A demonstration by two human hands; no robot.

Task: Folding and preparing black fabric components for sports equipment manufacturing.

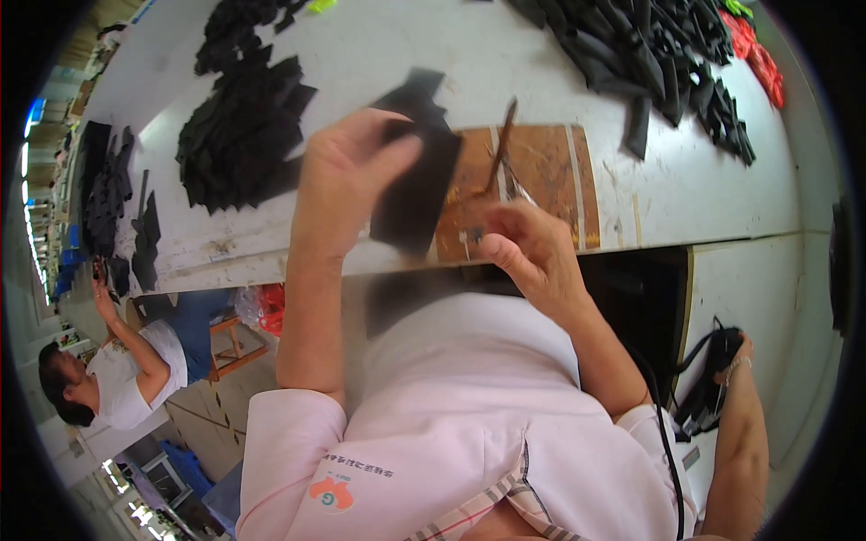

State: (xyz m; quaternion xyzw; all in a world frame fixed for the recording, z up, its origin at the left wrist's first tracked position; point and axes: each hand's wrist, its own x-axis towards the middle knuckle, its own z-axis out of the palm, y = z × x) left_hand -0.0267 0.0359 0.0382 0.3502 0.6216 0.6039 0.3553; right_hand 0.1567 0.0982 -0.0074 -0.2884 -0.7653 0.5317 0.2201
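Gripping a black fabric piece (415,194) between thumb and fingers, a worker's left hand (356,167) lifts it, blurred, near the front edge of a pale worktable (379,45). The right hand (532,252), just right of the cloth, has its fingers curled; whether it grasps the slim dark tool (503,149) directly beyond its fingertips cannot be told. Beyond the right hand, partly behind the cloth, lies a brown board (550,171) crossed by pale strips. Left of the left hand sits a stack of black pieces (239,135); well beyond the right hand spreads a larger black heap (631,54), with a red bag (762,68) at its far right. Well to the left hand's lower left, a co-worker (135,379) in white reaches toward the table.
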